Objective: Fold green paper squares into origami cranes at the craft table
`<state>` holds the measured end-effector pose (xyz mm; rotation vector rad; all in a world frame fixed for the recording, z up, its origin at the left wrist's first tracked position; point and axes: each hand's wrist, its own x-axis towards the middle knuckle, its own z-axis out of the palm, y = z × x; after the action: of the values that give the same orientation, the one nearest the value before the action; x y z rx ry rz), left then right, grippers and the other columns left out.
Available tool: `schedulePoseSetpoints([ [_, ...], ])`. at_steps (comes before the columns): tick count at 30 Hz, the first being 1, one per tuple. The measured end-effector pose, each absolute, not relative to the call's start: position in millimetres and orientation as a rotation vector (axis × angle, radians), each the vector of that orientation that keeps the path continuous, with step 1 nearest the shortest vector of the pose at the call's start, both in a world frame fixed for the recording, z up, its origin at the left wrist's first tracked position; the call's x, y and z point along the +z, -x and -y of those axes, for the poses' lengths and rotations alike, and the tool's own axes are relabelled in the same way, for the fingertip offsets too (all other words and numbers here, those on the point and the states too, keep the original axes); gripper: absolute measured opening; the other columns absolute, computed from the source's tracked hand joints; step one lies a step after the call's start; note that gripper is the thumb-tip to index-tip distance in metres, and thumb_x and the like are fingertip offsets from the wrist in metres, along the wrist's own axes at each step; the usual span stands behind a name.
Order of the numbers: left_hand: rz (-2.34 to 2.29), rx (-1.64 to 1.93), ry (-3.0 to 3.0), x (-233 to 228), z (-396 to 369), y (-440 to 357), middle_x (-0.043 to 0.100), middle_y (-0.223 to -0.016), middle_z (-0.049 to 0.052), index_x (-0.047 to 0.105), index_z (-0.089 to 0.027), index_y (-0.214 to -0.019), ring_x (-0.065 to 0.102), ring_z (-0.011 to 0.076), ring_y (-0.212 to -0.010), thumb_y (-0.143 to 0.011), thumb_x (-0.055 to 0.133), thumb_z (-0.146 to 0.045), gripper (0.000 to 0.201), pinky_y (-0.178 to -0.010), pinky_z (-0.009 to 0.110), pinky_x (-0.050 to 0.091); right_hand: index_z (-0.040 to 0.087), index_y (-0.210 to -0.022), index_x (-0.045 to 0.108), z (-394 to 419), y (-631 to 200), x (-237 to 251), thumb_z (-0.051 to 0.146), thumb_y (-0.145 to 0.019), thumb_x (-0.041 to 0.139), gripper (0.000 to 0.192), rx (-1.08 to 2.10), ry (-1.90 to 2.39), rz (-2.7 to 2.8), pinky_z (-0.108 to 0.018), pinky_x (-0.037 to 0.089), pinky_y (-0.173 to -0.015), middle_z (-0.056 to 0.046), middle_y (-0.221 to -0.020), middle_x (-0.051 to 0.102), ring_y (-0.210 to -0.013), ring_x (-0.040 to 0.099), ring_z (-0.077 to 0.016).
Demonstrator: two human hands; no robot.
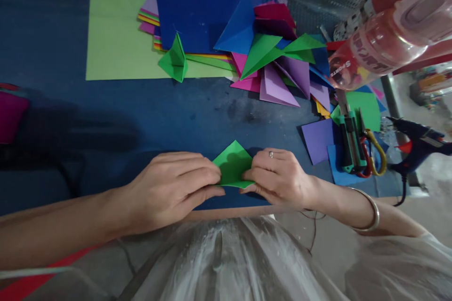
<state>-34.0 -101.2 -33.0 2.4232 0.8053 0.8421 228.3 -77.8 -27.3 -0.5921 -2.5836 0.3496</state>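
Note:
Between my two hands, a small green paper square [234,164] is held near the table's front edge, one corner pointing away from me. My left hand [183,178] pinches its left corner between thumb and fingers. On the other side, my right hand [275,174], with a ring, grips the right corner the same way. The paper's near edge looks folded or bent between the thumbs; its underside is hidden. Beyond the hands stands a folded green paper piece [175,60] on a light green sheet [116,33].
Dark blue sheets [197,14] top a paper stack at the back. Folded purple pieces [278,84] lie beside it. To the right are a pink bottle [381,42], a box cutter [351,143], scissors [374,153] and a glue gun [420,141] with a cord over the table edge.

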Motion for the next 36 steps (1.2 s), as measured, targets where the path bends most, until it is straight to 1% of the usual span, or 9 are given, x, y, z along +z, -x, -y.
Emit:
schedulePoseSetpoints([
  [4, -1.052, 0.802, -2.232, -31, 104, 30, 0.076, -0.083, -0.003, 0.069, -0.021, -0.093, 0.07, 0.0109, -0.067, -0.103, 0.06, -0.029, 0.016, -0.061, 0.021, 0.054, 0.018, -0.073, 0.061, 83, -224, -26, 0.04, -0.109, 0.048, 0.045, 0.372, 0.831, 2.488, -0.024, 0.041, -0.058, 0.002, -0.059, 0.058, -0.054, 0.054, -0.0096],
  [6, -1.151, 0.789, -2.137, -30, 104, 27, 0.073, -0.078, -0.004, 0.069, -0.022, -0.091, 0.066, 0.0096, -0.06, -0.103, 0.059, -0.031, 0.017, -0.053, 0.02, 0.05, 0.019, -0.074, 0.062, 86, -222, -26, 0.045, -0.108, 0.05, 0.045, 0.331, 1.027, 2.436, -0.024, 0.036, -0.053, 0.004, -0.055, 0.057, -0.048, 0.052, -0.0078],
  [8, -1.194, 0.79, -2.072, -30, 103, 25, 0.07, -0.074, -0.005, 0.066, -0.023, -0.087, 0.063, 0.0091, -0.056, -0.101, 0.061, -0.033, 0.018, -0.051, 0.019, 0.049, 0.018, -0.076, 0.063, 88, -220, -25, 0.047, -0.107, 0.053, 0.044, 0.285, 1.161, 2.407, -0.023, 0.032, -0.049, 0.006, -0.051, 0.057, -0.045, 0.051, -0.0063],
  [14, -1.226, 0.822, -2.057, -36, 104, 21, 0.065, -0.074, -0.004, 0.058, -0.023, -0.086, 0.06, 0.0091, -0.056, -0.102, 0.058, -0.033, 0.019, -0.052, 0.02, 0.05, 0.018, -0.072, 0.062, 91, -217, -25, 0.039, -0.108, 0.05, 0.043, 0.154, 1.247, 2.483, -0.028, 0.025, -0.048, 0.004, -0.052, 0.061, -0.043, 0.053, -0.0076],
  [19, -1.235, 0.844, -2.101, -37, 106, 19, 0.065, -0.079, -0.003, 0.056, -0.022, -0.086, 0.058, 0.0089, -0.057, -0.103, 0.057, -0.029, 0.018, -0.053, 0.022, 0.048, 0.018, -0.073, 0.061, 90, -216, -24, 0.038, -0.109, 0.044, 0.044, 0.141, 1.275, 2.533, -0.029, 0.021, -0.048, 0.004, -0.053, 0.062, -0.042, 0.05, -0.0078],
  [25, -1.279, 0.856, -2.182, -36, 106, 18, 0.062, -0.077, -0.004, 0.058, -0.02, -0.092, 0.057, 0.008, -0.056, -0.103, 0.058, -0.03, 0.015, -0.054, 0.021, 0.047, 0.017, -0.075, 0.063, 89, -216, -23, 0.04, -0.111, 0.04, 0.048, 0.097, 1.298, 2.553, -0.03, 0.016, -0.047, 0.003, -0.051, 0.062, -0.039, 0.044, -0.0084],
  [29, -1.238, 0.798, -2.356, -36, 105, 16, 0.065, -0.086, 0.0, 0.058, -0.017, -0.09, 0.062, 0.009, -0.061, -0.105, 0.054, -0.024, 0.017, -0.053, 0.022, 0.048, 0.017, -0.076, 0.064, 88, -214, -24, 0.039, -0.111, 0.039, 0.049, 0.085, 1.289, 2.575, -0.03, 0.013, -0.047, 0.003, -0.05, 0.061, -0.038, 0.041, -0.0085],
  [33, -1.203, 0.782, -2.637, -34, 104, 14, 0.07, -0.089, 0.002, 0.065, -0.015, -0.091, 0.068, 0.0124, -0.065, -0.107, 0.049, -0.021, 0.023, -0.053, 0.027, 0.049, 0.016, -0.078, 0.064, 87, -214, -23, 0.038, -0.111, 0.04, 0.046, 0.108, 1.304, 2.604, -0.029, 0.012, -0.047, 0.002, -0.051, 0.061, -0.038, 0.039, -0.0087],
  [36, -1.178, 0.84, -2.775, -33, 103, 14, 0.074, -0.09, 0.002, 0.069, -0.015, -0.093, 0.069, 0.0128, -0.067, -0.106, 0.052, -0.021, 0.023, -0.054, 0.028, 0.048, 0.016, -0.081, 0.065, 87, -215, -22, 0.036, -0.11, 0.04, 0.043, 0.132, 1.314, 2.628, -0.029, 0.011, -0.047, 0.002, -0.052, 0.062, -0.039, 0.039, -0.0092],
])
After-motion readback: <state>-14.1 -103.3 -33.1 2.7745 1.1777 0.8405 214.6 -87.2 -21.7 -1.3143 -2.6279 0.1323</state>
